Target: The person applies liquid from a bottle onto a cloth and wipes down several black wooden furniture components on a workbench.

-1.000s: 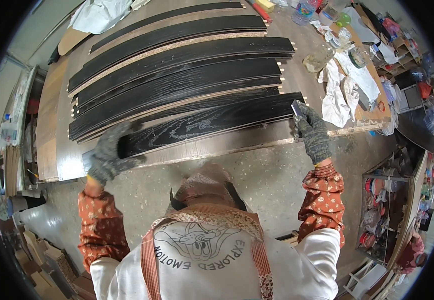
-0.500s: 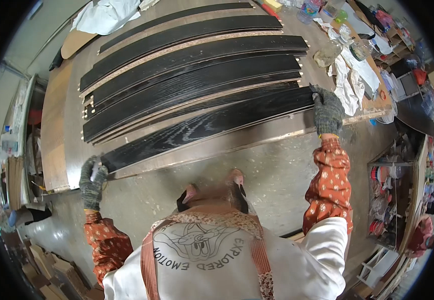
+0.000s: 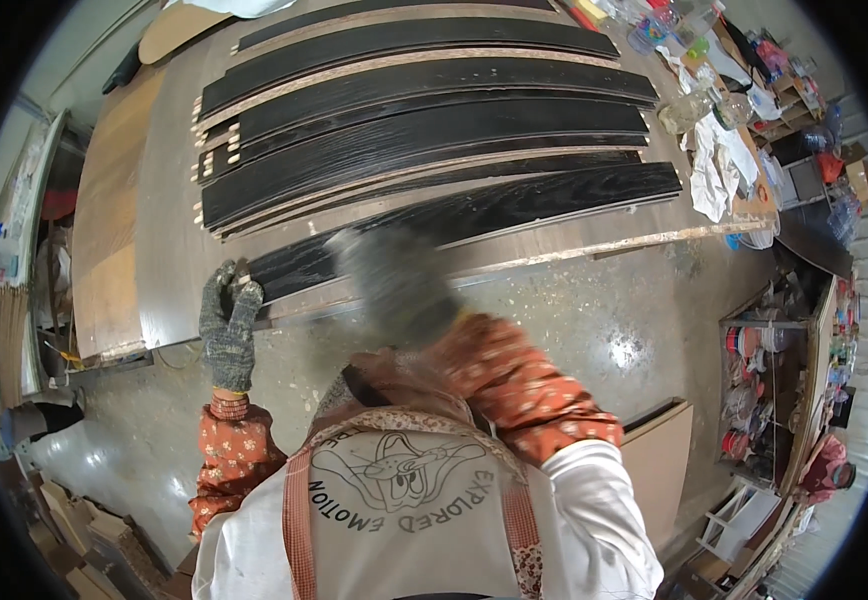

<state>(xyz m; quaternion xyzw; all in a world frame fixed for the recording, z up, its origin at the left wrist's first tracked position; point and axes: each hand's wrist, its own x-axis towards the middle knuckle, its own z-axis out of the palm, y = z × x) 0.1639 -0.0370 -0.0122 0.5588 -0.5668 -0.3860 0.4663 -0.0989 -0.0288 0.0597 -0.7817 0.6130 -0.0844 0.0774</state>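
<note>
A long black board with visible grain lies slanted along the near edge of the worktable. My left hand, in a grey knitted glove, is at its left end. Its fingers are bent together around something small and pale, too little of it showing to name. My right hand, gloved the same way, is smeared by motion over the near edge of the board's left half. Its fingers cannot be made out, nor whether it holds anything. Beyond the board lie several more black boards, with small pale pegs at their ends.
Crumpled white paper, clear bottles and other clutter crowd the table's right side. A rounded brown panel lies at the far left. Shelves with spools stand right, and a brown panel leans low beside me.
My right hand has left the board's right end and swept left toward my left hand. My left hand stays at the left end. The whole view has shifted somewhat.
</note>
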